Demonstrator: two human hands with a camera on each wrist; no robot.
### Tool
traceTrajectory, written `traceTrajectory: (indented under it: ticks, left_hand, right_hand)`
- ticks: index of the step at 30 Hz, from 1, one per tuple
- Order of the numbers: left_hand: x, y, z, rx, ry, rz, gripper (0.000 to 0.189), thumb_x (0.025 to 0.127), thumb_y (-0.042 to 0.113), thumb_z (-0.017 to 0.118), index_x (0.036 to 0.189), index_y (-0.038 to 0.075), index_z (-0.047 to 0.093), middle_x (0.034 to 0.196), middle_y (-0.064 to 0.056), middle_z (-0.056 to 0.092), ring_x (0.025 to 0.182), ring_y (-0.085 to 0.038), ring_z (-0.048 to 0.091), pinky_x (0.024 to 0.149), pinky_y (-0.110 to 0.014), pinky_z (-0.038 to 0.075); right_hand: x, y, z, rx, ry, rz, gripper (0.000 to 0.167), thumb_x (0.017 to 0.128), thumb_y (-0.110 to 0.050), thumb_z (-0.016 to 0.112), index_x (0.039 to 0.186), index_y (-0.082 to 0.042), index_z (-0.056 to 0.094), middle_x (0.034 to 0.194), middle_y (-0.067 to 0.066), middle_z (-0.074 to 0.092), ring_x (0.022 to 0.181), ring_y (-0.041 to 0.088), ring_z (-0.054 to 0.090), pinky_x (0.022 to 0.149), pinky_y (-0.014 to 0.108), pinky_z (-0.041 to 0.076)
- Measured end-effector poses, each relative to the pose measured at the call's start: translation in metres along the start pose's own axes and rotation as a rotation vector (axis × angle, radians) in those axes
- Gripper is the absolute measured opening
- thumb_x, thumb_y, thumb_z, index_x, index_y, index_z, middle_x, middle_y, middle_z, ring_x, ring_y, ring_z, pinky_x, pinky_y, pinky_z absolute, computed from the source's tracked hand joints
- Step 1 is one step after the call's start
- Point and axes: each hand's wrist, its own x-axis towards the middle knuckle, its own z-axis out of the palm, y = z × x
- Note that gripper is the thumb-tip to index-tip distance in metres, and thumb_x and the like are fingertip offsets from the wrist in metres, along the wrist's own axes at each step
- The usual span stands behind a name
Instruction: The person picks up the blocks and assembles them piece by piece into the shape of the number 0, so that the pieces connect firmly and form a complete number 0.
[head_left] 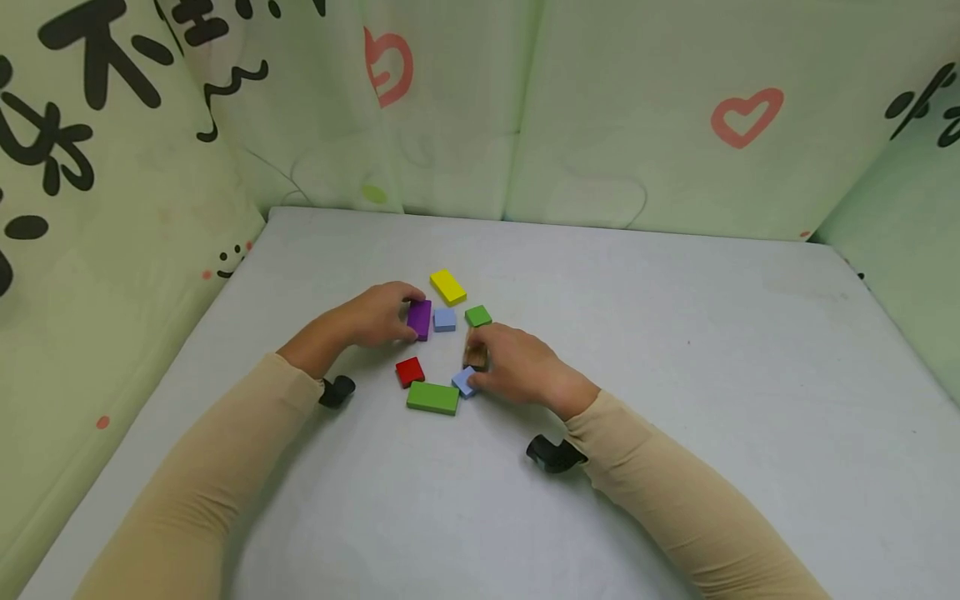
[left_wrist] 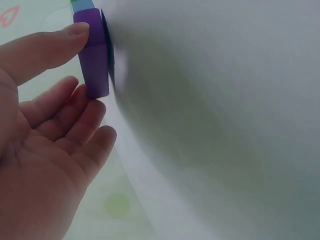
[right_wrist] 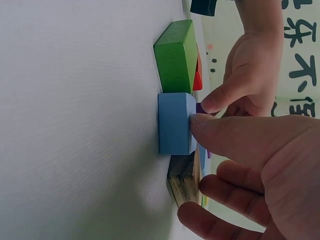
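Both hands (head_left: 377, 315) (head_left: 519, 367) half-curled around blocks (head_left: 420, 320) (head_left: 462, 382)

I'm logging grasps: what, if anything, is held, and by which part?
The left hand pinches the purple block by its ends. The right hand touches the nearer blue block and the brown block; whether it holds them cannot be told.

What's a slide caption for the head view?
Left hand pinching a purple rectangular block, right hand touching a light-blue block and a brown wood-grained block, white tabletop.
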Motion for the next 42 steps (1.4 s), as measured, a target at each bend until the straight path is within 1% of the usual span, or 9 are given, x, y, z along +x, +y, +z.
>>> traceTrajectory:
  ticks: [8,12,16,20,26,34,42]
  left_hand:
    - [-0.003,-0.004,0.000,-0.043,-0.033,0.004,0.061,0.092,0.009,0.072,0.147,0.006,0.046,0.150,-0.016,0.043,0.134,-0.032,0.041,0.111,-0.046,0.038]
    - [-0.005,-0.006,0.001,-0.053,-0.047,0.009,0.061,0.092,0.013,0.071,0.147,0.007,0.045,0.151,-0.016,0.042,0.135,-0.032,0.040,0.111,-0.047,0.037]
    - [-0.006,-0.007,0.001,-0.052,-0.038,0.012,0.059,0.095,0.018,0.070,0.148,0.008,0.046,0.152,-0.017,0.041,0.136,-0.033,0.039,0.111,-0.049,0.036]
    - [-0.008,-0.007,0.001,-0.056,-0.029,0.016,0.055,0.097,0.017,0.066,0.148,0.009,0.046,0.152,-0.017,0.040,0.137,-0.034,0.039,0.111,-0.049,0.036]
    - [-0.008,-0.007,0.001,-0.078,-0.034,0.015,0.054,0.097,0.017,0.066,0.147,0.009,0.047,0.152,-0.015,0.042,0.135,-0.032,0.041,0.111,-0.048,0.036]
    - [-0.008,-0.006,0.001,-0.085,-0.043,-0.004,0.055,0.097,0.017,0.067,0.147,0.009,0.047,0.151,-0.015,0.043,0.136,-0.032,0.040,0.112,-0.048,0.035]
    - [-0.012,-0.007,0.003,-0.093,-0.045,-0.001,0.055,0.096,0.017,0.068,0.147,0.009,0.048,0.149,-0.014,0.045,0.135,-0.031,0.041,0.112,-0.048,0.036]
  right_hand:
    - [0.000,0.000,0.001,-0.002,-0.005,0.003,0.029,0.090,-0.020,0.076,0.113,-0.009,0.063,0.104,0.002,0.060,0.094,0.020,0.055,0.086,0.036,0.049]
    - [0.000,0.000,0.001,0.000,-0.009,0.010,0.028,0.090,-0.021,0.076,0.113,-0.009,0.063,0.104,0.002,0.059,0.094,0.020,0.055,0.086,0.036,0.049]
    - [-0.001,0.000,0.001,-0.001,-0.012,0.012,0.029,0.090,-0.021,0.076,0.113,-0.010,0.063,0.104,0.002,0.059,0.094,0.020,0.055,0.086,0.036,0.049]
    - [-0.001,0.000,0.001,0.000,-0.010,0.010,0.030,0.090,-0.021,0.076,0.114,-0.009,0.063,0.105,0.002,0.059,0.094,0.020,0.055,0.086,0.036,0.049]
    - [0.000,0.000,0.001,-0.008,-0.010,0.009,0.031,0.090,-0.022,0.076,0.115,-0.009,0.063,0.106,0.003,0.060,0.095,0.020,0.055,0.087,0.037,0.049]
    - [-0.001,0.000,0.000,-0.011,-0.007,0.011,0.033,0.090,-0.022,0.076,0.117,-0.009,0.062,0.108,0.004,0.060,0.097,0.021,0.055,0.089,0.038,0.049]
    - [-0.001,0.000,0.000,-0.013,-0.009,0.010,0.034,0.091,-0.022,0.076,0.118,-0.009,0.062,0.108,0.004,0.059,0.097,0.022,0.055,0.089,0.038,0.049]
